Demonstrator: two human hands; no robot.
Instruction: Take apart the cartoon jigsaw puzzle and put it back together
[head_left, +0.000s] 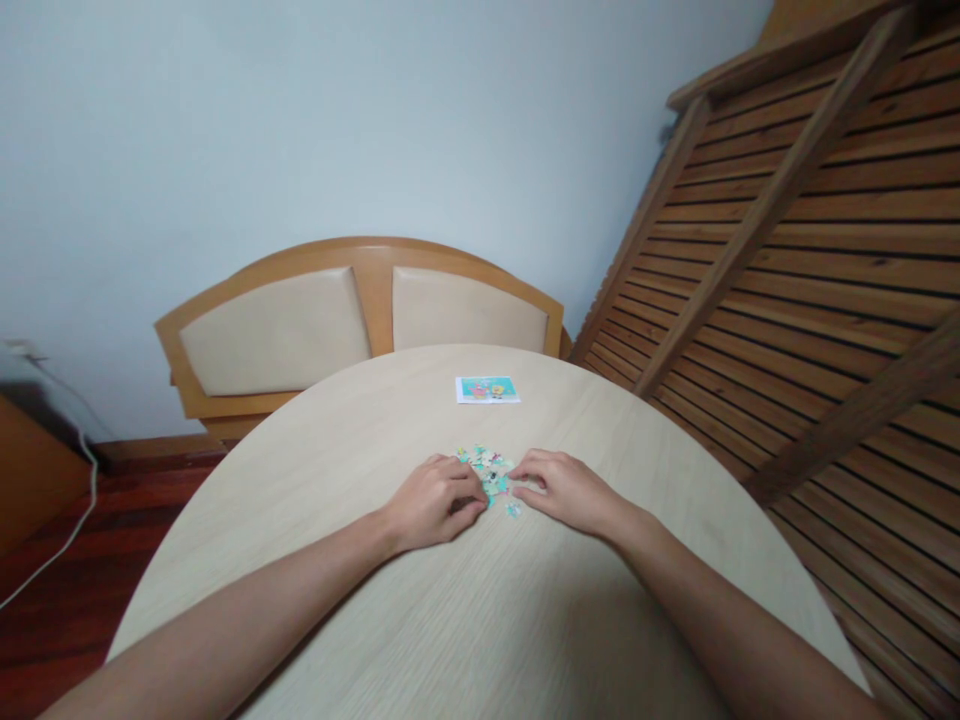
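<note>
- Puzzle pieces [491, 466] are lying between left hand [435, 500] and right hand [566, 490].
- Left hand is lying curled; I cannot tell its grip.
- Right hand is holding thumb and fingers spread.

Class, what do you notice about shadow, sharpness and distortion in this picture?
Head view: a soft shadow dims the table at the bottom, right of centre; head view: the small coloured pieces look soft, fine detail unclear; head view: wide-angle stretching seems to lengthen the left forearm.

Head view (sole one): above round table [420, 630], close, facing forward-down, wall [360, 120] beyond.
</note>
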